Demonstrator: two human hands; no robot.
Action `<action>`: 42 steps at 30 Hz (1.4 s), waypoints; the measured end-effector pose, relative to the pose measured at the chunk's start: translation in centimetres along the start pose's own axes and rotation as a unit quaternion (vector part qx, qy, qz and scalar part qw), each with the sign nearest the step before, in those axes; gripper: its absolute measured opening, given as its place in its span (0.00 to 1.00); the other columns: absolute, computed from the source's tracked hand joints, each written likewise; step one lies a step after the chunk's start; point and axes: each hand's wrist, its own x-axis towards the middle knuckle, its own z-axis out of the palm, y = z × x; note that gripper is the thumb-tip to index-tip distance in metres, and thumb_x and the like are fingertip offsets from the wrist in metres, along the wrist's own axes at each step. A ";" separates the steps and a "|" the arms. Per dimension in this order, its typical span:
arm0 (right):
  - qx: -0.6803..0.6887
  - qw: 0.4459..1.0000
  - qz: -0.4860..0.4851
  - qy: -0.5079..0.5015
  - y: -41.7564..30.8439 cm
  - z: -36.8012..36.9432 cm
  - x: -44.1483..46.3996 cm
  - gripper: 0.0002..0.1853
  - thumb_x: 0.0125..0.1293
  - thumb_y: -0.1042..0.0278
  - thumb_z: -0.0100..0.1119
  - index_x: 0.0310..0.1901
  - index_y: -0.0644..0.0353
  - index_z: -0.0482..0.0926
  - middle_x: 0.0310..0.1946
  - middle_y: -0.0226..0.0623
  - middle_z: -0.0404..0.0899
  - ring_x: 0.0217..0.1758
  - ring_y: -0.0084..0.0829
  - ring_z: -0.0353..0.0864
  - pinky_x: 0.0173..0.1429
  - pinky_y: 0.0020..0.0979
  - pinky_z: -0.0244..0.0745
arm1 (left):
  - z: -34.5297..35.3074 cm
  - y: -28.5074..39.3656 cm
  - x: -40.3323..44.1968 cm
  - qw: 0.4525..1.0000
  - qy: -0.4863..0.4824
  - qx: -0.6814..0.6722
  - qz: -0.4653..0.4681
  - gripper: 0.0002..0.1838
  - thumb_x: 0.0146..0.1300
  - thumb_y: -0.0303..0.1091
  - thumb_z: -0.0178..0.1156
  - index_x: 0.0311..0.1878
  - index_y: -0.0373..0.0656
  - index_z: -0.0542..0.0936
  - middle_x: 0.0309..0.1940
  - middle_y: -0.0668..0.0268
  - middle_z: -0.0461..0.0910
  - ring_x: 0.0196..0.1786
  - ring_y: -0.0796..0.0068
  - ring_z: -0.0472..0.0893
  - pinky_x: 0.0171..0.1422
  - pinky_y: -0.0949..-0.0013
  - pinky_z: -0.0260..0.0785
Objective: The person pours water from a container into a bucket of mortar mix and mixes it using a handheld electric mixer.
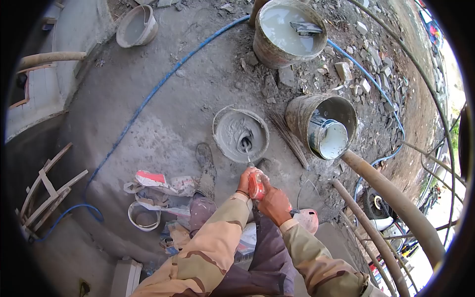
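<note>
Both my hands are closed around a red power drill (257, 185) with a mixing shaft pointing away from me. My left hand (244, 181) grips its front left side, close to the shaft. Wrapped over the rear right part is my right hand (275, 202). The shaft runs down into wet grey mortar (231, 127), where its end sits in a swirled hollow. A round bucket (216, 140) with a wire handle holds this mortar on the ground. Beside the bucket lies a bundle of thin rods or twigs (288, 139).
A large bucket of cloudy water (262, 53) stands farther off. Nearer, a tipped bucket (295, 115) contains a smaller pail (332, 140). A blue hose (148, 97) curves across the ground. Wooden poles (391, 200) cross the right side; torn bags (180, 185) lie by my boot (205, 161).
</note>
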 end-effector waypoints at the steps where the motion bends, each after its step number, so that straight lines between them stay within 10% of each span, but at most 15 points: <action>1: 0.002 1.000 0.002 0.002 -0.7 0.4 0.1 0.40 0.59 0.69 0.61 0.77 0.53 0.67 0.41 0.57 0.88 0.45 0.58 0.89 0.52 0.53 0.83 | -0.4 0.6 -0.9 1.000 0.004 -0.002 -0.006 0.23 0.65 0.52 0.59 0.41 0.36 0.81 0.37 0.51 0.84 0.42 0.51 0.85 0.52 0.49 0.82; 14: 0.031 0.998 -0.013 0.047 -6.6 -3.3 4.6 0.40 0.57 0.69 0.63 0.75 0.51 0.69 0.42 0.58 0.87 0.47 0.58 0.88 0.53 0.54 0.82 | 3.1 10.6 -0.5 0.999 -0.021 0.037 0.028 0.23 0.67 0.49 0.56 0.40 0.33 0.81 0.37 0.49 0.86 0.42 0.49 0.86 0.52 0.49 0.82; 42: 0.019 0.998 0.043 0.045 -1.6 1.4 1.9 0.40 0.57 0.62 0.69 0.75 0.48 0.70 0.38 0.58 0.87 0.44 0.61 0.88 0.50 0.56 0.82 | -1.3 3.2 2.2 0.998 -0.055 0.001 -0.038 0.23 0.67 0.50 0.56 0.40 0.33 0.81 0.37 0.48 0.86 0.39 0.50 0.86 0.51 0.50 0.82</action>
